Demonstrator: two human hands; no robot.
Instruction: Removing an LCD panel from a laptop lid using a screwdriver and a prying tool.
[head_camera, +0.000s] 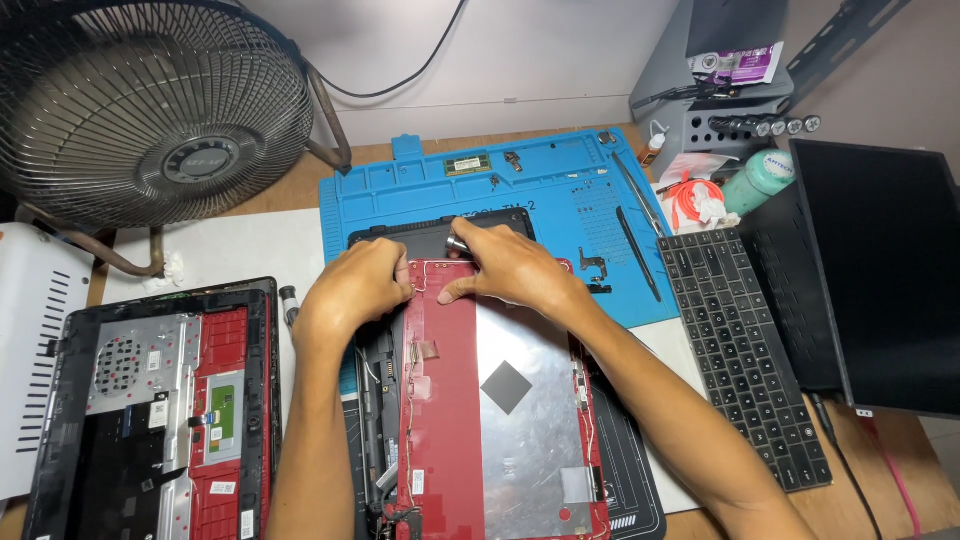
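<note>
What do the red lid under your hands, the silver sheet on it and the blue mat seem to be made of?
Red lid: likely hard plastic, matte, with moulded edges. Silver sheet: looks like thin metal foil, dull shine with creases. Blue mat: probably soft silicone or rubber, matte, with moulded compartments. Both hands, left hand and right hand, rest at the lid's top edge.

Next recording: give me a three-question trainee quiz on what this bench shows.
1. True or false: both hands are at the far end of the red laptop lid.
2. Which lies on the person's right side of the blue repair mat? A) table fan B) detached keyboard C) opened laptop base
3. Fill in: the right hand holds a small ____ part at the lid's top edge.

Key
1. True: the left hand and the right hand are together at the lid's far edge.
2. B: the detached keyboard lies there; the table fan and the opened laptop base are to the left.
3. Silver, metal-looking.
</note>
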